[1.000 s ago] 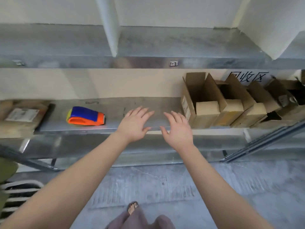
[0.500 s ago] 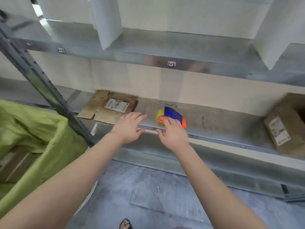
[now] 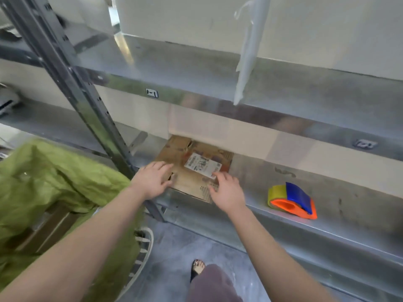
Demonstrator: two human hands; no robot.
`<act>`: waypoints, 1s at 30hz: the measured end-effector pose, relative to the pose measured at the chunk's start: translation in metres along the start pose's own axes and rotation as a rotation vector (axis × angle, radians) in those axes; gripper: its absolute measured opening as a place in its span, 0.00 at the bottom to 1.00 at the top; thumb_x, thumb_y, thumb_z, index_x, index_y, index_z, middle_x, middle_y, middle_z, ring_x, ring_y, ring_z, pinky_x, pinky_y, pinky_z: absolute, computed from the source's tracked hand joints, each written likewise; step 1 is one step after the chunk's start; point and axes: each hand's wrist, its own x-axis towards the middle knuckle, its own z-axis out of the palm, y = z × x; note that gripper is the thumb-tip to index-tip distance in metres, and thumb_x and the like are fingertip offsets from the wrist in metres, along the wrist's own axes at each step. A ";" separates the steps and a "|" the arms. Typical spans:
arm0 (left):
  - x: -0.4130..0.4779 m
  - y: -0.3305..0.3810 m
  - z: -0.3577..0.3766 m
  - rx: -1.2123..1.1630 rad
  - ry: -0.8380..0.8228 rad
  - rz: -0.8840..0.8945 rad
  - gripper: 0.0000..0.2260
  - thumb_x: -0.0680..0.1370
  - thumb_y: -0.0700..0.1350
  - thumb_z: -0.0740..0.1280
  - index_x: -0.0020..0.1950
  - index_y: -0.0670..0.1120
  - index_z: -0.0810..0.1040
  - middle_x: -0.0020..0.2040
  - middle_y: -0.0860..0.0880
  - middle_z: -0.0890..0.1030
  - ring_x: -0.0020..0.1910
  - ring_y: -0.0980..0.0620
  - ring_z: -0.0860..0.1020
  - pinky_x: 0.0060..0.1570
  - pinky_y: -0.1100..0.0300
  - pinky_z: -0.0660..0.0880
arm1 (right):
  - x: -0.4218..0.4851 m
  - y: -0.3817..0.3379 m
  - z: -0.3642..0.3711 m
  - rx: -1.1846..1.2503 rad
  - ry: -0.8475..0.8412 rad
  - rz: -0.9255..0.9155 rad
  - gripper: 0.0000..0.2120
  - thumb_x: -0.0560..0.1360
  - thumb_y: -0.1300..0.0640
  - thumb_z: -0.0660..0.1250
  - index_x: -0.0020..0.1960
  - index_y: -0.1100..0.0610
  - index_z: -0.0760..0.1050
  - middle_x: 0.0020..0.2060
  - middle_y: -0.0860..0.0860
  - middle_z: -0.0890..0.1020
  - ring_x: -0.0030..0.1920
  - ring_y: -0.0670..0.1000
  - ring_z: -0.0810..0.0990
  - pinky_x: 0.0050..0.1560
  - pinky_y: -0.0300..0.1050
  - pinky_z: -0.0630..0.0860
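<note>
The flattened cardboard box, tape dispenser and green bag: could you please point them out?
flattened cardboard box (image 3: 192,182), head view, brown top face.
tape dispenser (image 3: 298,194), head view, blue cover.
green bag (image 3: 54,177), head view, crumpled upper fabric.

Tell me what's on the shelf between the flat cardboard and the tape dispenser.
Head view: only bare shelf between the cardboard and tape dispenser.

The flattened carton (image 3: 187,182) lies at the shelf's (image 3: 349,205) left end, just right of the upright post (image 3: 87,101). The left hand (image 3: 150,179) and right hand (image 3: 226,191) touch its front corners. The tape dispenser (image 3: 292,200) sits well to its right, near the front edge.
</note>
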 end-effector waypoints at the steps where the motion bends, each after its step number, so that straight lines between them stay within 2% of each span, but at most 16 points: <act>1: 0.010 -0.010 0.003 -0.038 -0.021 -0.041 0.27 0.80 0.60 0.58 0.77 0.53 0.58 0.75 0.50 0.62 0.74 0.48 0.61 0.69 0.50 0.62 | 0.012 0.001 0.005 0.028 -0.010 0.031 0.26 0.78 0.44 0.61 0.73 0.49 0.64 0.71 0.53 0.68 0.68 0.58 0.66 0.68 0.51 0.67; 6: 0.054 -0.045 0.018 -0.318 -0.126 -0.283 0.31 0.79 0.60 0.59 0.78 0.48 0.55 0.77 0.43 0.58 0.75 0.41 0.57 0.74 0.49 0.56 | 0.047 0.007 0.019 0.248 0.017 0.223 0.33 0.71 0.41 0.71 0.71 0.52 0.66 0.66 0.57 0.72 0.67 0.60 0.69 0.68 0.50 0.65; 10: 0.076 -0.058 0.033 -0.574 -0.206 -0.387 0.34 0.78 0.57 0.65 0.78 0.51 0.53 0.77 0.42 0.58 0.75 0.42 0.58 0.74 0.48 0.56 | 0.059 0.008 0.022 0.395 0.037 0.295 0.36 0.64 0.48 0.80 0.68 0.53 0.70 0.63 0.52 0.77 0.65 0.56 0.74 0.65 0.47 0.69; 12: 0.087 -0.059 0.036 -0.569 -0.217 -0.394 0.34 0.78 0.54 0.66 0.78 0.51 0.53 0.77 0.43 0.58 0.75 0.42 0.57 0.74 0.49 0.56 | 0.065 0.011 0.025 0.440 0.059 0.327 0.36 0.61 0.49 0.82 0.65 0.51 0.73 0.59 0.49 0.78 0.62 0.51 0.76 0.60 0.42 0.72; 15: 0.098 -0.059 0.034 -0.591 -0.189 -0.410 0.34 0.76 0.54 0.69 0.77 0.54 0.56 0.76 0.41 0.59 0.73 0.41 0.61 0.71 0.49 0.59 | 0.070 0.013 0.023 0.453 0.024 0.335 0.32 0.63 0.57 0.82 0.64 0.53 0.74 0.57 0.48 0.78 0.59 0.48 0.76 0.48 0.28 0.67; 17: 0.095 -0.058 0.032 -0.634 -0.192 -0.380 0.35 0.74 0.51 0.72 0.76 0.59 0.57 0.73 0.41 0.62 0.71 0.40 0.64 0.69 0.50 0.62 | 0.067 0.015 0.019 0.470 0.018 0.339 0.35 0.62 0.59 0.82 0.66 0.56 0.73 0.58 0.51 0.77 0.60 0.50 0.75 0.44 0.23 0.65; 18: 0.090 -0.057 0.031 -0.658 -0.195 -0.352 0.36 0.73 0.49 0.73 0.75 0.60 0.58 0.71 0.41 0.63 0.70 0.40 0.65 0.69 0.51 0.62 | 0.063 0.016 0.018 0.480 0.020 0.339 0.38 0.61 0.58 0.82 0.68 0.55 0.71 0.59 0.52 0.75 0.61 0.51 0.73 0.47 0.24 0.66; 20: 0.075 -0.053 0.027 -0.709 -0.185 -0.286 0.36 0.72 0.48 0.75 0.74 0.60 0.59 0.68 0.42 0.64 0.68 0.41 0.66 0.68 0.54 0.62 | 0.050 0.014 0.013 0.492 0.040 0.350 0.42 0.60 0.56 0.82 0.70 0.51 0.69 0.63 0.55 0.71 0.65 0.54 0.70 0.60 0.35 0.66; 22: 0.060 -0.046 0.020 -0.767 -0.184 -0.220 0.39 0.71 0.47 0.76 0.75 0.59 0.58 0.68 0.43 0.63 0.69 0.42 0.65 0.69 0.54 0.61 | 0.034 0.014 0.008 0.517 0.077 0.365 0.42 0.61 0.57 0.81 0.71 0.49 0.68 0.65 0.55 0.68 0.67 0.55 0.69 0.65 0.39 0.63; 26: 0.039 -0.027 0.009 -0.793 -0.175 -0.041 0.43 0.69 0.50 0.77 0.77 0.60 0.54 0.74 0.48 0.62 0.73 0.49 0.62 0.72 0.54 0.58 | -0.001 0.023 -0.009 0.570 0.187 0.347 0.41 0.64 0.63 0.77 0.72 0.48 0.66 0.66 0.54 0.65 0.68 0.53 0.66 0.64 0.32 0.57; 28: 0.032 -0.012 0.002 -0.846 -0.142 0.005 0.43 0.69 0.51 0.77 0.76 0.60 0.55 0.75 0.51 0.61 0.73 0.53 0.60 0.72 0.53 0.57 | -0.019 0.029 -0.018 0.564 0.251 0.321 0.40 0.64 0.64 0.77 0.72 0.47 0.67 0.66 0.53 0.65 0.67 0.50 0.65 0.64 0.31 0.55; 30: 0.026 0.009 -0.003 -0.890 -0.116 0.049 0.44 0.69 0.50 0.78 0.76 0.59 0.54 0.73 0.54 0.60 0.70 0.58 0.60 0.71 0.56 0.57 | -0.041 0.037 -0.029 0.566 0.330 0.304 0.40 0.63 0.65 0.77 0.71 0.47 0.68 0.65 0.52 0.65 0.66 0.47 0.64 0.65 0.31 0.55</act>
